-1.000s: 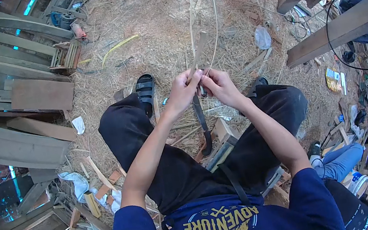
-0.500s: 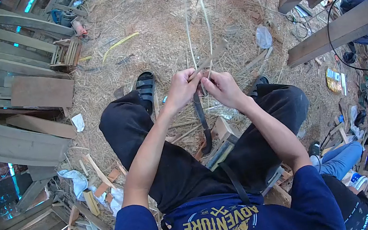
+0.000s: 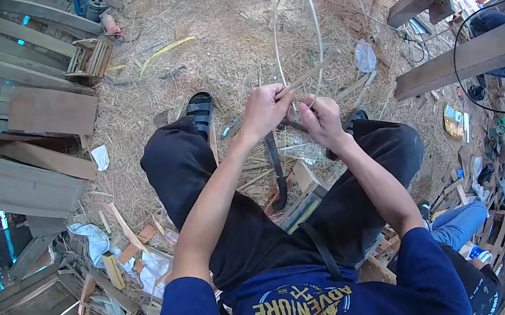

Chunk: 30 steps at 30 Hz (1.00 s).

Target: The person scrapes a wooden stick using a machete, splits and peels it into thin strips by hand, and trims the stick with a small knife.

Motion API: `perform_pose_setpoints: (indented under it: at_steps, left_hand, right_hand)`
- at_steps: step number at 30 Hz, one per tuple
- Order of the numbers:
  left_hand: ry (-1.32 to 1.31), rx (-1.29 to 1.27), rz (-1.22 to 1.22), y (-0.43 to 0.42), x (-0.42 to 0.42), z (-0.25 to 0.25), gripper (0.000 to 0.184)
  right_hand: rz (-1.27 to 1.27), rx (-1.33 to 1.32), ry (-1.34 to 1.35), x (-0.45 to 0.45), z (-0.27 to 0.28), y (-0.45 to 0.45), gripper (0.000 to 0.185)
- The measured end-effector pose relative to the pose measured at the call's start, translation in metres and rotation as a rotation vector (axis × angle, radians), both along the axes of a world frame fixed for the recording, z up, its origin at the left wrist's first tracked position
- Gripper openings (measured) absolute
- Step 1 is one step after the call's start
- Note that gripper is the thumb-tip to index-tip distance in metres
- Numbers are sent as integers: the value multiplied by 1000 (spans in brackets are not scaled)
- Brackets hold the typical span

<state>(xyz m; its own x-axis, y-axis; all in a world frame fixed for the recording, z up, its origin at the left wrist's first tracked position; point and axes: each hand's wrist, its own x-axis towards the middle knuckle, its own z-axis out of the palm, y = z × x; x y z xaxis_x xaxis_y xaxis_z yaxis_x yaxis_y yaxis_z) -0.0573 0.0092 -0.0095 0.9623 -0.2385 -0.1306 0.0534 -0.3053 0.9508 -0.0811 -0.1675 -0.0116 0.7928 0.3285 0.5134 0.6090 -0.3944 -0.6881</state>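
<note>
Between my knees, my left hand [image 3: 267, 112] is closed around a flat, pale brown bamboo-like strip [image 3: 313, 72] that points up to the right. My right hand [image 3: 324, 120] pinches a long thin pale strip [image 3: 313, 10], which bows away across the ground ahead. Another thin strip [image 3: 278, 46] runs forward from beside my left fingers; which hand has its near end is hidden. The hands are slightly apart. Just below them lies a dark long-bladed tool [image 3: 276, 165] with a hooked black handle, touched by neither hand.
Straw and shavings cover the ground [image 3: 219, 36]. A wooden block [image 3: 307, 178] stands between my legs. Planks [image 3: 51, 111] lean at left, with scrap wood [image 3: 128, 231] below. A thick beam [image 3: 469, 54] juts in from the right. Another person's jeans [image 3: 466, 218] show at lower right.
Both hands have shifted slightly right in view and drawn a little apart. The strips have swung right with them, partly because the camera has moved.
</note>
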Motion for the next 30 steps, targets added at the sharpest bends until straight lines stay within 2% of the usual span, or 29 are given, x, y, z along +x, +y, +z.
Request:
perform_pose_setpoints:
  at_steps: [2,5,8,11,14,18,22,25,28,30]
  left_hand:
    - [-15,-7,-3,0,2,-4,29]
    - [-22,-11,66,3,4,-17,28]
    - [31,-75,135,11,7,-7,29]
    - [70,-192,128,14,5,-17,29]
    - [100,-261,133,12,1,-21,29]
    - [37,-261,129,6,-7,-19,30]
    - [-40,-100,186,-6,-9,-9,25]
    - [-28,-199,250,-18,-11,-2,25]
    - [-144,-118,226,-25,-10,-32,28]
    - [-142,-186,209,-31,-12,-35,30]
  right_hand:
    - [-32,-12,-55,0,-3,0,20]
    - [-27,-25,92,-1,-8,-1,16]
    - [-55,42,285,1,8,20,16]
    - [2,367,652,5,-4,20,19]
    - [86,466,791,14,-13,16,21]
    - [-52,753,1014,9,-4,26,23]
    - [-139,947,1030,11,2,29,22]
    - [-126,1122,1193,20,-8,26,30]
    - [-81,1066,1194,17,7,17,36]
    - [-108,1113,1180,16,16,14,37]
